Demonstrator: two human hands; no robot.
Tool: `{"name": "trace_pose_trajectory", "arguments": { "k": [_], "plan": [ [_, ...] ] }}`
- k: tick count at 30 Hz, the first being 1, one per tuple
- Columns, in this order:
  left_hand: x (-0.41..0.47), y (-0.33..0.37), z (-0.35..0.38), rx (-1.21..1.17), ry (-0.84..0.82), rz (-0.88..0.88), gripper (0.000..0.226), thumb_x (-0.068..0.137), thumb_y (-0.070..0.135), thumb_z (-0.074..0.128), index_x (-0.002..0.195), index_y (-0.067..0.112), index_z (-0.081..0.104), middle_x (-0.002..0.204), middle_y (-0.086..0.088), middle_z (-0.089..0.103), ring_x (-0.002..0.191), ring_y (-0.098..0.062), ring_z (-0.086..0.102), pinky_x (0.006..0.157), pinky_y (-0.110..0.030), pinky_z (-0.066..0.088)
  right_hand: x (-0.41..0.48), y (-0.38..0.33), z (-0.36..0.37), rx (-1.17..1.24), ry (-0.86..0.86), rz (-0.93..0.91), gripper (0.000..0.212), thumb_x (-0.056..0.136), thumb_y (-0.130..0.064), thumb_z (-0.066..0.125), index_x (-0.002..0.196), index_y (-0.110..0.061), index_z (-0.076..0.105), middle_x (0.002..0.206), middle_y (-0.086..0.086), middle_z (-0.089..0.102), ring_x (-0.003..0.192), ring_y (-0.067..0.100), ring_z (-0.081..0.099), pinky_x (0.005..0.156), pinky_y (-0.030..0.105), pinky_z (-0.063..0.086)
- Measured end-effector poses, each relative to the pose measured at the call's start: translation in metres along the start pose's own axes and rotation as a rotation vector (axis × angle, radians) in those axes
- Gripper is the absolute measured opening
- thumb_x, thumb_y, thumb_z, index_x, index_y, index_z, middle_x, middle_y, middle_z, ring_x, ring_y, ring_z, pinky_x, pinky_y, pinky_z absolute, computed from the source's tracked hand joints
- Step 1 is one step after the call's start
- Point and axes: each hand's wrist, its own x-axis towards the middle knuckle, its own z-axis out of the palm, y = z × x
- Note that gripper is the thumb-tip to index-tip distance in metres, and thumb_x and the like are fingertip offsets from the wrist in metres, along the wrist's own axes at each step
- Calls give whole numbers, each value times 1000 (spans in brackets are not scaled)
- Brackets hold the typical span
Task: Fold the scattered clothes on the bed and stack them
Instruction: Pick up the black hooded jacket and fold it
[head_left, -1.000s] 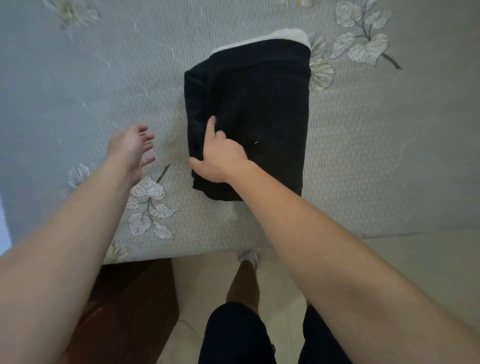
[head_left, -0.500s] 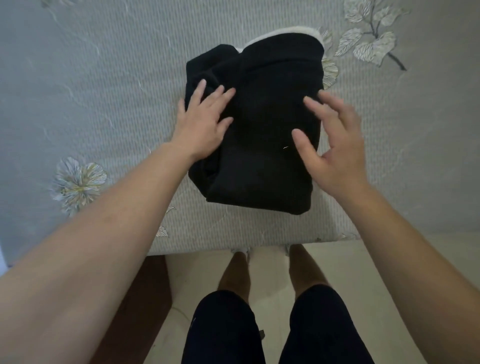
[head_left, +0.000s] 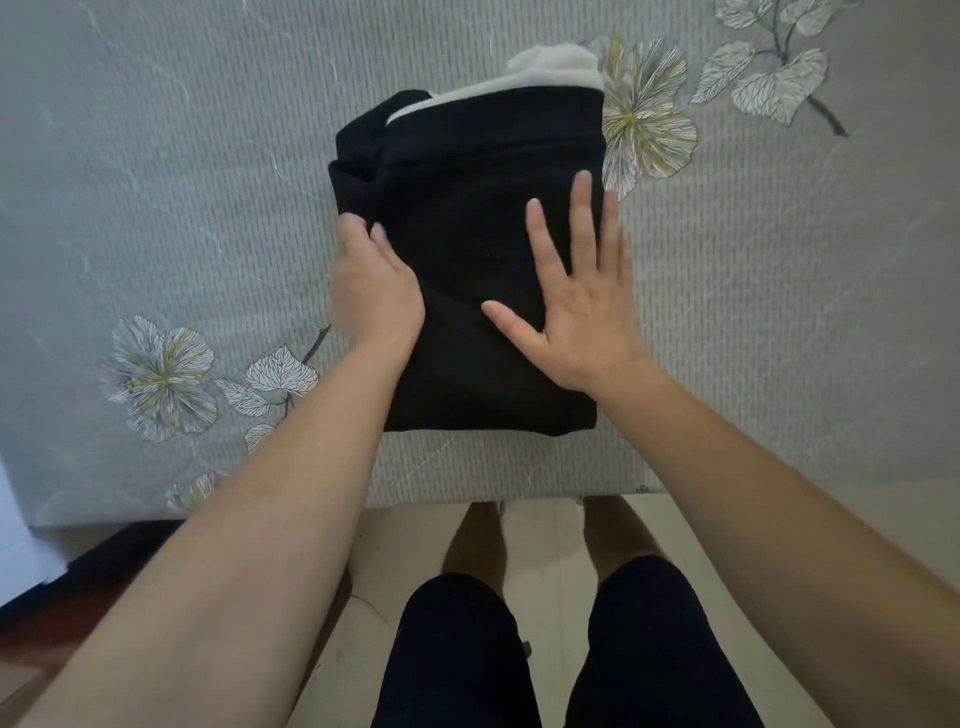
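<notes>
one view only, from a camera on the person's head. it looks steeply down and slightly forward. the bed (head_left: 208, 208) fills the upper two thirds of the frame, and its near edge crosses below the middle. the floor (head_left: 550, 540) and the person's legs (head_left: 649, 649) sit at the bottom centre, almost straight under the lens. both forearms run in from the lower corners, looming large in the wide-angle lens, to the left hand (head_left: 375, 293) and right hand (head_left: 584, 317) on the clothes (head_left: 467, 249) at frame centre, close below the camera.
</notes>
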Motion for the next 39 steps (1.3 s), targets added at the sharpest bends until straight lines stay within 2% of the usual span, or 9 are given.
{"name": "trace_pose_trajectory", "arguments": {
  "k": [7, 10, 13, 15, 18, 22, 27, 32, 39],
  "plan": [
    [16, -22, 29, -53, 99, -11, 30, 107, 29, 32, 114, 7, 51, 86, 6, 52, 69, -10, 45, 56, -22, 24, 27, -7, 25, -178, -100, 62, 109, 76, -96, 14, 159, -29, -10, 164, 15, -20, 149, 48, -12, 118, 64, 15],
    [15, -18, 27, 1, 93, -10, 30, 106, 30, 32, 113, 7, 50, 85, 3, 51, 68, -13, 46, 55, -25, 25, 26, -4, 15, -51, -29, 49, 95, 83, -88, 27, 158, -29, 19, 167, 14, 3, 151, 45, 3, 118, 63, 17],
    [10, -17, 29, 38, 141, 15, 29, 107, 30, 32, 110, 7, 50, 83, -1, 53, 67, -17, 48, 50, -25, 20, 42, -8, 5, -21, 280, 32, 61, 95, -66, 41, 140, -25, 46, 154, 16, 32, 146, 44, 24, 115, 68, 14],
    [8, -19, 34, 40, 171, 4, 30, 106, 30, 33, 110, 8, 52, 86, -4, 58, 69, -19, 52, 51, -24, 19, 66, -20, -4, -116, 310, -7, 68, 97, -66, 35, 153, -28, 33, 161, 19, 22, 148, 48, 16, 115, 71, 8],
    [10, -24, 43, 19, 239, -18, 32, 106, 32, 32, 113, 9, 53, 90, -2, 62, 70, -16, 51, 57, -24, 21, 104, -33, -1, -189, 52, 7, 83, 89, -82, 15, 159, -38, 8, 168, 12, -4, 150, 49, -8, 112, 75, 2],
    [13, -24, 46, -86, 302, -26, 30, 105, 33, 38, 108, 8, 54, 91, 2, 55, 73, -9, 45, 56, -20, 21, 130, -28, -4, -178, -64, 28, 85, 86, -85, 12, 158, -41, 5, 168, 6, -8, 150, 47, -13, 112, 75, -1],
    [7, -33, 41, -62, 301, -39, 46, 99, 46, 43, 123, 7, 52, 117, -12, 56, 105, -26, 54, 82, -38, 45, 85, -20, 2, -15, 175, 97, 82, 92, -79, 22, 160, -34, 8, 167, 14, -4, 152, 42, -4, 119, 65, 8],
    [-5, -33, 37, 54, 151, 7, 60, 102, 47, 30, 155, 21, 23, 140, -14, 47, 123, -32, 45, 101, -46, 34, 21, -18, 20, 202, 182, 331, 90, 89, -81, 38, 159, -39, -1, 165, 19, -6, 152, 37, 9, 121, 51, 25],
    [-41, -36, 38, 197, 52, 231, 65, 101, 62, 17, 157, 34, 0, 156, -29, 22, 134, -41, 40, 106, -51, 37, 8, -7, 29, 130, 250, 251, 87, 92, -75, 41, 159, -36, 2, 164, 22, 4, 148, 37, 21, 116, 47, 30]
  ]
}}
